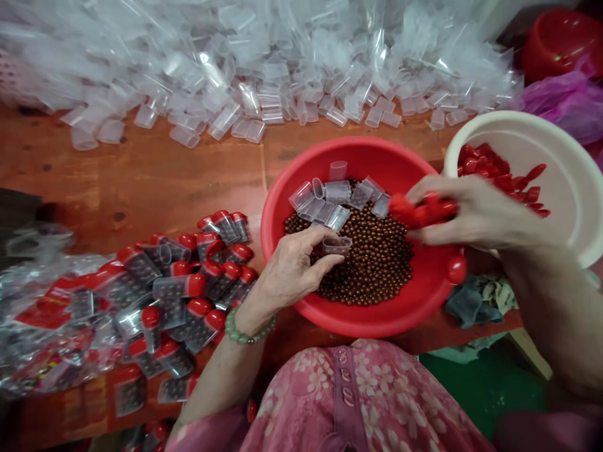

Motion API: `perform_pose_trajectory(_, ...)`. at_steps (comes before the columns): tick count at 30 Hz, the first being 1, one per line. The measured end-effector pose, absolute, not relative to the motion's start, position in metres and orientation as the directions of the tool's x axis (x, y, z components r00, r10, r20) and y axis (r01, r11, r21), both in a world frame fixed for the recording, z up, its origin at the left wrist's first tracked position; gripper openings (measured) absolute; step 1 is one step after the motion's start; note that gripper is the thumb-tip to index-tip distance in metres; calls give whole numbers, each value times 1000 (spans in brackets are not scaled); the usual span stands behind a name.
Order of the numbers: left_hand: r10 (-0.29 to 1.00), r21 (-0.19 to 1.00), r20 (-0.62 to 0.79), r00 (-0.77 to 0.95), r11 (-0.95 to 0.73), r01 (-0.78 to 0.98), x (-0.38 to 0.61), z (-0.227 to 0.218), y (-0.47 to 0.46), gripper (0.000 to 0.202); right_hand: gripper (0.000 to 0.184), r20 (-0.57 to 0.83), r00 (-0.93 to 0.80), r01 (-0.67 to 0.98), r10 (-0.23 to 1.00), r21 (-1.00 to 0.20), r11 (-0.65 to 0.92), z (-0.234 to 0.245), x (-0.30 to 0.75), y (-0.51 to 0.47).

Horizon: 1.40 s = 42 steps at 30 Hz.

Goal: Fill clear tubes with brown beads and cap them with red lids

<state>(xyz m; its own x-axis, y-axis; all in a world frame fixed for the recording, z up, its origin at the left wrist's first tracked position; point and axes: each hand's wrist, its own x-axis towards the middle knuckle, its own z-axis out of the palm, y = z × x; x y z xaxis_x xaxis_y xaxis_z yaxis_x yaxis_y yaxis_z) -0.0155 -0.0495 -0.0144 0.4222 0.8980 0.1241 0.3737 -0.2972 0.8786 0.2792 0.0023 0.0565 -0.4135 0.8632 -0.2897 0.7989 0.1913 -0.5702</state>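
Observation:
My left hand (pixel 294 263) pinches a small clear plastic container (pixel 337 245) by its sides, open end up, over the red basin (pixel 272 235). Inside that basin lie many small brown beads (pixel 372 267), with several clear containers (pixel 337 192) resting on them toward the back. My right hand (pixel 480 210), a little blurred, is closed around several red caps (pixel 421 211) above the basin's right side. A single red cap (pixel 456 269) shows at the basin's right rim, below those fingers; whether it rests there or is falling I cannot tell.
A cream basin (pixel 579 207) with red caps stands at the right. Clear empty containers (pixel 264 100) are heaped along the back. Filled, red-capped containers (pixel 176 285) pile up at the left, beside plastic bags (pixel 28 295). Grey cloths (pixel 471 298) lie near the front edge.

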Motion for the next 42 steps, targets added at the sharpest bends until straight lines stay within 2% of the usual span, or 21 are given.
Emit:
perform_pose_trajectory(2,897,876,133,422,-306,373,-16,-14,-50,10,14,-423,-491,824,762,-510,247,39,245,8)
perform_pose_trajectory(5,891,892,136,433,-301,338,-18,-15,-49,10,11,-591,-388,921,707,-278,273,8,236,26)
perform_pose_trajectory(7,888,909,129,442,-284,306,-19,-15,-49,9,14,-643,-320,946,696,-173,275,-4,240,41)
perform_pose_trajectory(10,885,933,113,451,-250,258,-21,-15,-47,9,22,-597,-273,960,755,-118,254,-9,239,62)
perform_pose_trajectory(13,890,950,100,446,-219,224,-22,-14,-47,10,18,-496,-312,948,810,-221,229,-8,228,76)
perform_pose_trajectory(15,896,953,88,436,-204,226,-23,-14,-47,11,15,-394,-396,913,829,-267,309,-10,222,81)
perform_pose_trajectory(17,899,955,74,431,-189,230,-23,-14,-47,12,20,-293,-479,875,827,-237,423,-14,221,83)
perform_pose_trajectory(19,902,957,68,427,-180,228,-23,-14,-46,13,29,-292,-527,850,798,-177,497,-22,226,82)
perform_pose_trajectory(23,906,952,79,415,-192,237,-21,-16,-45,16,57,-405,-547,814,733,-51,579,-27,241,68)
perform_pose_trajectory(25,908,948,92,408,-206,244,-20,-17,-45,16,71,-351,-558,812,752,-44,582,-18,243,53)
perform_pose_trajectory(26,907,947,105,408,-216,236,-19,-18,-45,15,73,-284,-566,816,774,-65,574,-10,242,45)
perform_pose_trajectory(28,896,947,147,420,-251,203,-19,-18,-44,12,58,-148,-572,819,806,-153,553,8,235,27)
perform_pose_trajectory(29,885,945,176,431,-275,179,-20,-19,-44,12,49,-108,-595,790,796,-259,556,16,230,18)
perform_pose_trajectory(30,876,941,202,438,-297,160,-20,-19,-44,12,46,-89,-658,696,747,-449,560,22,225,11)
perform_pose_trajectory(31,868,937,224,442,-317,148,-21,-19,-44,13,44,-140,-728,587,672,-633,504,25,219,5)
perform_pose_trajectory(33,857,927,258,447,-350,135,-24,-20,-43,14,41,-196,-798,407,570,-872,271,25,210,-2)
perform_pose_trajectory(35,850,921,274,450,-367,133,-26,-21,-43,15,40,-257,-804,329,536,-943,42,17,204,-4)
perform_pose_trajectory(38,828,919,289,480,-380,103,-28,-22,-42,16,44,-344,-803,317,487,-938,-140,4,203,-2)
perform_pose_trajectory(40,803,919,295,519,-386,75,-28,-23,-42,19,49,-395,-806,352,441,-918,-180,-2,206,0)
perform_pose_trajectory(42,781,917,309,543,-396,47,-28,-23,-43,28,51,-414,-805,409,425,-906,-109,-6,207,2)
